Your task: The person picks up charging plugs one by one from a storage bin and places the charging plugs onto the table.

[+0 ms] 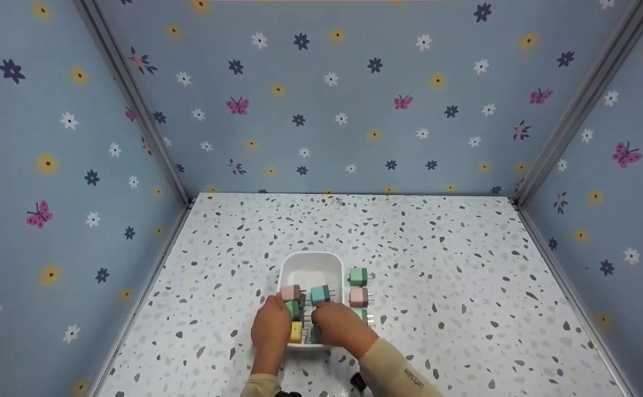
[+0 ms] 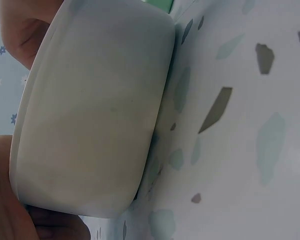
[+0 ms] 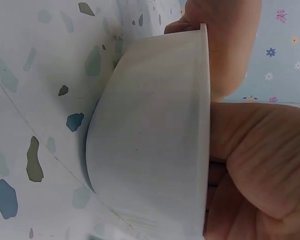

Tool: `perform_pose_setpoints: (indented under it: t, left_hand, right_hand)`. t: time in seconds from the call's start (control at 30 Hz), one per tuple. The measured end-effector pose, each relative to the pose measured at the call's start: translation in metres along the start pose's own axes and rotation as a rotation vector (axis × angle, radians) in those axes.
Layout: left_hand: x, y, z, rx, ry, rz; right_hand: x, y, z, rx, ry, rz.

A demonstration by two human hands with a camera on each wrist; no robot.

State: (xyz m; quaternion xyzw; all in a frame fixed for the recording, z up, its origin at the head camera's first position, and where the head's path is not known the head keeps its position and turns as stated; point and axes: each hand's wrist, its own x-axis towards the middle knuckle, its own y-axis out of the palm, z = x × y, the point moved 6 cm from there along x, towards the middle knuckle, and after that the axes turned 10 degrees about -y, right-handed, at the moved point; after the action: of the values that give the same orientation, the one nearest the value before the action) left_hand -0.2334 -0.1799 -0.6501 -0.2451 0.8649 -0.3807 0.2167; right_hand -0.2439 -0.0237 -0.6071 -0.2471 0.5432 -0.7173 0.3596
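A white plastic tub [image 1: 310,259] holds several small pastel charger plugs with metal prongs. Along its left side sit a pink plug [image 1: 290,293], a green plug [image 1: 293,311] and a yellow plug [image 1: 296,332]; a blue plug [image 1: 320,294] lies right of the pink one. My left hand [image 1: 271,322] grips the tub's left wall, its fingers wrapping round the outside in the left wrist view. Over the right rim, my right hand [image 1: 340,325] reaches in with curled fingers just below the blue plug. A teal plug [image 1: 315,334] shows beside it. Whatever its fingertips hold is hidden.
Just right of the tub stand another green plug [image 1: 358,277] and another pink plug [image 1: 358,297], with a third plug [image 1: 362,315] partly behind my right hand. A dark object [image 1: 358,381] lies by the right sleeve. Flowered panels [image 1: 332,110] enclose the speckled table [image 1: 437,275].
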Motion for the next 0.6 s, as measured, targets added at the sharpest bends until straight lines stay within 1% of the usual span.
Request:
perform_pose_setpoints:
  t: [0.17,0.33,0.4,0.5,0.6]
  left_hand:
    - [0.0000,0.0002,-0.0001,0.010,-0.004,0.002]
    - [0.0016,0.0006,0.0014,0.005,-0.009,0.013]
    - [0.0020,0.0002,0.0015,-0.001,-0.010,0.014]
    - [0.0022,-0.0002,0.0012,-0.007,-0.012,0.014]
    - [0.0022,-0.0003,0.0011,-0.009,-0.017,0.015]
  right_hand:
    - [0.0022,0.0040,-0.0014,0.001,0.010,0.026]
    - [0.0031,0.0051,-0.0017,-0.003,0.008,0.026]
    - [0.0030,0.0047,-0.0030,0.017,0.018,0.027]
    - [0.0022,0.0045,-0.0062,0.071,0.059,0.039]
    - [0.0023,0.0050,-0.0087,0.101,0.086,0.051]
